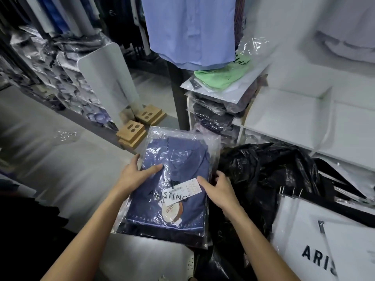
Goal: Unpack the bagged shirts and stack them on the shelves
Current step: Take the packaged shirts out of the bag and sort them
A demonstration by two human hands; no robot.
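Centre of the frame, both hands are on it: a folded navy-blue shirt sealed in a clear crinkled plastic bag (174,185), held out flat over the grey floor (67,163). The left hand (135,174) takes the bag's left edge, thumb laid across the top of the plastic and pointing toward the collar, the other fingers curling round the edge and out of sight beneath. The right hand (220,188) clamps the right edge a little lower, thumb pressed on top right beside the white barcoded hang tag (182,190), fingers wrapped over the side. So the bag spans the gap between the two grips, collar end toward the top of the frame, hem end nearest the camera.

Just right of the bag, a crumpled black plastic sack (263,175) sprawls on the floor. In the lower right corner lies a white paper carrier bag with dark lettering (316,246). Upper right, white shelves (290,116) run across, and at their left end sits a stack of bagged shirts topped by a green one (219,78). A light-blue shirt (190,31) hangs at the top centre. Two small wooden blocks (140,126) rest on the floor above the bag.
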